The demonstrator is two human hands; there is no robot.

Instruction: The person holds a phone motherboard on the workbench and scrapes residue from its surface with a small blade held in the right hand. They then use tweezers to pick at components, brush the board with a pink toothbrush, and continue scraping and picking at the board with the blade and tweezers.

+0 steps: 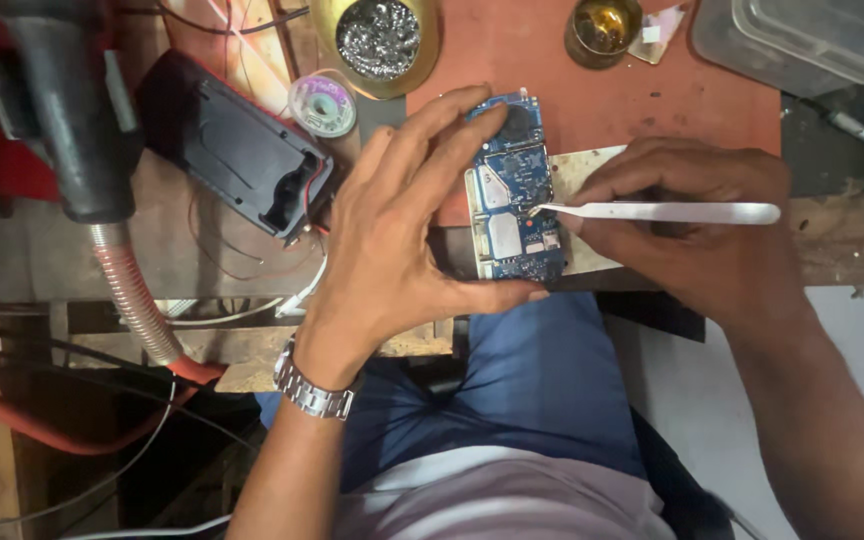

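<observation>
Centre of frame: my left hand point(392, 240) steadies the blue circuit board point(515, 190) on the tabletop point(152, 250) — fingers spread along its edges — while my right hand point(697, 215) pinches steel tweezers point(662, 212), tip on the board.

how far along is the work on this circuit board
Done: the blue circuit board lies bare on the bench, out of any case. In hand: the left hand steadies it while the right hand touches tweezers to its middle. Left: cannot tell.
</observation>
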